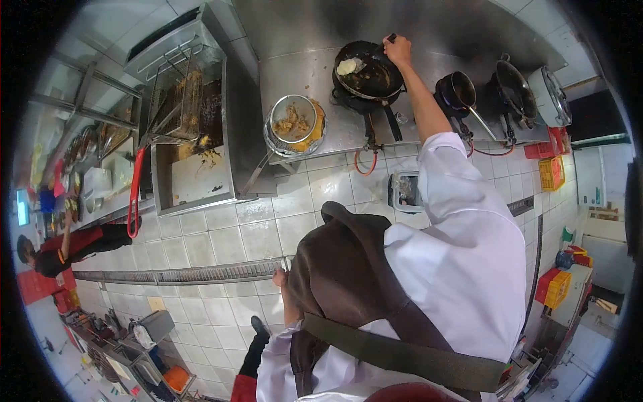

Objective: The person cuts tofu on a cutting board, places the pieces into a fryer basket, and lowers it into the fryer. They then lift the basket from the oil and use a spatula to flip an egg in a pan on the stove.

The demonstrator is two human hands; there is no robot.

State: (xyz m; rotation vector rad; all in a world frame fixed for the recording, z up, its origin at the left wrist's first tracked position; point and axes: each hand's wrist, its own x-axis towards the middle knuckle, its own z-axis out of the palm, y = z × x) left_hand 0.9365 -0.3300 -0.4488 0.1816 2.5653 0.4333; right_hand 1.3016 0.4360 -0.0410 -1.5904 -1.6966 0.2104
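My right hand (397, 50) is closed at the far side of the black frying pan (378, 77), around the dark handle of a utensil that reaches into it. A pale yellowish lump (348, 66) lies in the pan, left of centre. The pan rests on a burner on the steel counter (301, 67), its own handle pointing toward me. My left hand (279, 277) hangs low at my left side, over the floor, its fingers curled and small in view; whether it holds anything is hidden.
A strainer of fried bits (293, 119) sits on a bowl left of the pan. Further left is a fryer (194, 161) with a red-handled basket. Other pans (516, 90) and a pot stand right. A co-worker (50, 258) is at far left; another person's leg (254, 348) shows behind me.
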